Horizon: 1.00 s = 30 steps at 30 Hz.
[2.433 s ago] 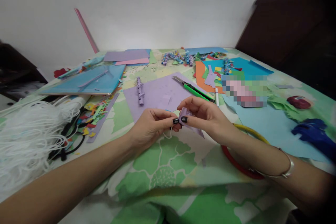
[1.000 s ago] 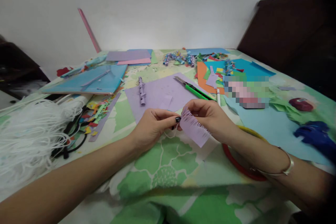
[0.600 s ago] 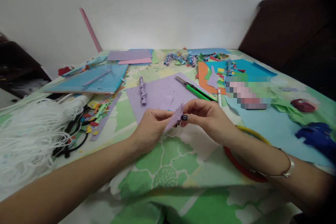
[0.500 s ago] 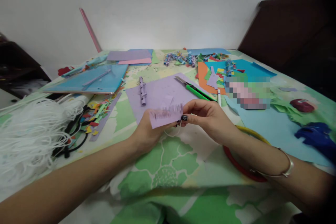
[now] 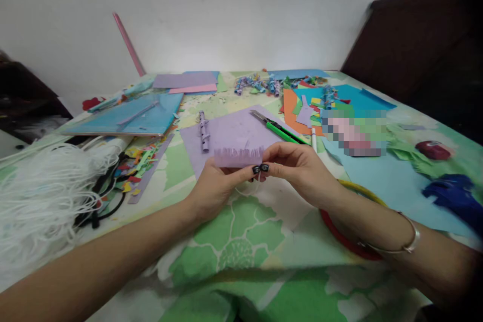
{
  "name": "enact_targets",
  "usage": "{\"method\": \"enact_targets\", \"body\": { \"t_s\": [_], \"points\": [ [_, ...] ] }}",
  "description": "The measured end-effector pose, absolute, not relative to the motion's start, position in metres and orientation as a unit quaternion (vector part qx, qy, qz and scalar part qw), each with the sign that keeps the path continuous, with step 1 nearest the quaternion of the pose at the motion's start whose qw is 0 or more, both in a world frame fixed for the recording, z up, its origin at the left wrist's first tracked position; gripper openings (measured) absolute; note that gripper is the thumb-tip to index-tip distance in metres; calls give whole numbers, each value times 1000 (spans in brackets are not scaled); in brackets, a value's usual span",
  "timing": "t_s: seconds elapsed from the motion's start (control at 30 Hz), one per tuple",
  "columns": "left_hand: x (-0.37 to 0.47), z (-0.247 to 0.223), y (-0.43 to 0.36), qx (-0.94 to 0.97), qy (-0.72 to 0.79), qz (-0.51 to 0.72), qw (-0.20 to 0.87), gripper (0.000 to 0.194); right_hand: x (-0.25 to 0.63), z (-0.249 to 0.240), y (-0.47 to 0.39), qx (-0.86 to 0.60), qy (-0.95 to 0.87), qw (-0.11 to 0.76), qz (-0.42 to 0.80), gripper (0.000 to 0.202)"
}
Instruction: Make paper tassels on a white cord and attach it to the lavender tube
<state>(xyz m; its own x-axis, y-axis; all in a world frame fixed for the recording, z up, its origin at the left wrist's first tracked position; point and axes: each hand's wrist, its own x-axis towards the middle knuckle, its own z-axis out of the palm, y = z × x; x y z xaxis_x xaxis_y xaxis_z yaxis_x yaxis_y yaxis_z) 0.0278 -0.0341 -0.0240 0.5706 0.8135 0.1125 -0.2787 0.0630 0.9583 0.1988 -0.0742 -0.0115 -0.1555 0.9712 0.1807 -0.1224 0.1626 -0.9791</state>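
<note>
white wall (image 5: 287, 20) backs a cloth-covered table (image 5: 236, 231); over it, inward of the near edge's middle, the left hand (image 5: 217, 183) and right hand (image 5: 300, 168) meet, both pinching a fringed lilac strip (image 5: 237, 159) near its right end, white cord (image 5: 258, 180) looping beneath. the strip should prove light, flexible and easily torn at the fringe (image 5: 241, 152); its uncut lower band (image 5: 236, 163) offers the likelier hold.
</note>
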Motion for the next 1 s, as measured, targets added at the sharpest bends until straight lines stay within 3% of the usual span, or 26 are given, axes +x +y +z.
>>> {"method": "enact_targets", "body": {
  "t_s": [0.67, 1.0],
  "points": [
    [25, -26, -32, 558, 265, 345, 707, 5, 200, -11, -75, -356, -537, 512, 568, 16],
    [27, -25, -32, 502, 236, 303, 775, 7, 200, -13, -76, -316, -533, 465, 632, 22]
  ]
}}
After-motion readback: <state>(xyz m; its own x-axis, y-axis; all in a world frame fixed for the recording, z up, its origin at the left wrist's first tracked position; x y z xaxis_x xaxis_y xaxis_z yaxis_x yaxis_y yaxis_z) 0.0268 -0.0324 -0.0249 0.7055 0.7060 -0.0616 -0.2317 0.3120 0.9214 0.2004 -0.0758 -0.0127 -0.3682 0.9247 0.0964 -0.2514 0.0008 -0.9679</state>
